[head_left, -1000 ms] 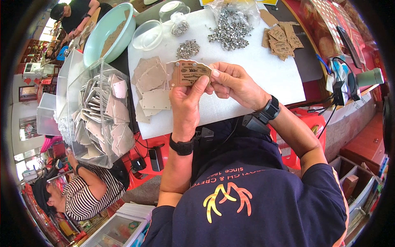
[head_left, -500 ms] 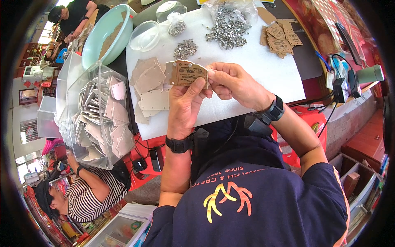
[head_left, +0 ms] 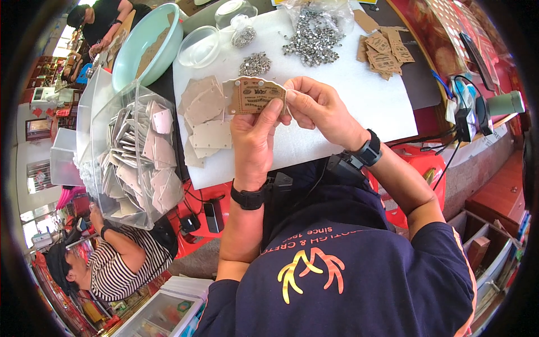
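Note:
Over the white foam sheet (head_left: 359,112), my left hand (head_left: 255,132) pinches a brown printed cardboard tag (head_left: 247,94) between thumb and fingers. Small pale round studs show along the tag's upper edge. My right hand (head_left: 317,109) closes thumb and fingertips on the tag's right edge; whether a small part is between those fingertips is hidden. Beyond the tag lies a small heap of shiny metal pieces (head_left: 255,64), with a larger heap of them (head_left: 314,42) spilling from a clear plastic bag. Left of my left hand, blank-side-up tags (head_left: 203,104) lie in a loose pile.
A clear bin (head_left: 147,205) full of tags stands at the left, below a pale green basin (head_left: 171,42). Clear tubs (head_left: 199,48) sit at the back. More printed tags (head_left: 387,51) lie far right, near cables and a device (head_left: 466,115). Two other people are at the left.
My right hand has shifted slightly, its fingers opening a little upward at the tag's right edge. My left hand still holds the tag, nearly unmoved.

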{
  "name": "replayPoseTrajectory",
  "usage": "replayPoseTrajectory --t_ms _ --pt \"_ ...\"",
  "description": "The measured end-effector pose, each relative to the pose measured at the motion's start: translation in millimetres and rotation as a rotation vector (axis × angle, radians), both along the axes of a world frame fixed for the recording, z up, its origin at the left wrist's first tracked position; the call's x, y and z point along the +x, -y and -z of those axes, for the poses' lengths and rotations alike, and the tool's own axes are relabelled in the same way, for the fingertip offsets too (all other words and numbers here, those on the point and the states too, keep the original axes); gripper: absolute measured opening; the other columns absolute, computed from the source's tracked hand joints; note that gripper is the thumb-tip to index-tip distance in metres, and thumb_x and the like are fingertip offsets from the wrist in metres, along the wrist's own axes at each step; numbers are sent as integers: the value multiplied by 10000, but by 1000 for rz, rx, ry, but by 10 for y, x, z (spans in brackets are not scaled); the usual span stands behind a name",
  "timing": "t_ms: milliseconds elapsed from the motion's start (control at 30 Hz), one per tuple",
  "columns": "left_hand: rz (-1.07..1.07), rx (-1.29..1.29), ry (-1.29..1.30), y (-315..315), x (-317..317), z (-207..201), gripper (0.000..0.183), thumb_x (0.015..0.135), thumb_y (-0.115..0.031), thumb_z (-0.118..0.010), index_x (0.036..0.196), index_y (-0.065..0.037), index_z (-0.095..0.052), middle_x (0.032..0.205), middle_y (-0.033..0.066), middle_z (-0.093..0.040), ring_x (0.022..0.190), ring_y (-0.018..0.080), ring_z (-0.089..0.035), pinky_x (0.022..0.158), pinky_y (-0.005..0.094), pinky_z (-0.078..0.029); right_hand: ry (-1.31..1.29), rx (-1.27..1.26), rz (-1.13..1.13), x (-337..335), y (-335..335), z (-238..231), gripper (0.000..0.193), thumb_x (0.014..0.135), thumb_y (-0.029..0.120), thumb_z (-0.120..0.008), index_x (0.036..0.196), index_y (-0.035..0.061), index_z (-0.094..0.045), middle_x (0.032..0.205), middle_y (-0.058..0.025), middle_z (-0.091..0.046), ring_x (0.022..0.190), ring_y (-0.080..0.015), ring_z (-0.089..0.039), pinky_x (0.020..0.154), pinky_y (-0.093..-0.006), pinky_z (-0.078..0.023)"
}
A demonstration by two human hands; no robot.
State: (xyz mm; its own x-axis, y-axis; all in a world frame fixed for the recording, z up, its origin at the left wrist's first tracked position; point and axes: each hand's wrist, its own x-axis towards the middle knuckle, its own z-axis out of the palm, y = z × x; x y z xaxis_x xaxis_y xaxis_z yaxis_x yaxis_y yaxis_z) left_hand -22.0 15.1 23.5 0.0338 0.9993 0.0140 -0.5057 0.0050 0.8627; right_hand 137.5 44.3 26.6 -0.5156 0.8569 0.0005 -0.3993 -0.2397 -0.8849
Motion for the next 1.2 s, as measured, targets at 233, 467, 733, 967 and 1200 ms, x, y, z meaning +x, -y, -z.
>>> replayPoseTrajectory --t_ms 233,467,733,967,1200 --pt "-100 -1 -27 -52 104 22 131 927 -59 -630 1051 -22 -643 900 31 -667 738 119 -605 666 273 -491 106 118 284 -186 59 79 158 1008 151 -525 1060 6 -559 768 11 -568 664 -19 -505 571 -185 -414" --pt "-17 -72 45 -50 14 56 157 929 -90 -642 1078 -41 -654 921 21 -669 757 120 -604 694 288 -490 258 67 284 -121 14 103 175 974 134 -587 1074 -9 -599 821 -9 -607 624 -25 -525 501 -192 -430" --pt "88 -31 95 -46 -68 99 180 941 -113 -621 1118 -83 -632 994 16 -661 821 122 -588 748 291 -480 269 289 355 -97 3 73 177 934 110 -643 1077 7 -659 915 -14 -609 627 -25 -529 512 -186 -415" --pt "202 -113 329 -12 -56 80 172 939 -125 -637 1092 -46 -646 962 28 -660 842 137 -595 720 309 -463 176 396 320 -107 41 47 116 918 94 -654 1003 17 -669 915 -4 -589 676 -36 -491 579 -207 -392" --pt "315 -65 452 18 -53 126 170 909 -237 -687 977 -101 -610 842 10 -611 690 107 -567 599 236 -451 275 801 227 -66 99 -285 99 894 61 -670 975 15 -634 970 -61 -589 716 -102 -535 624 -238 -431"
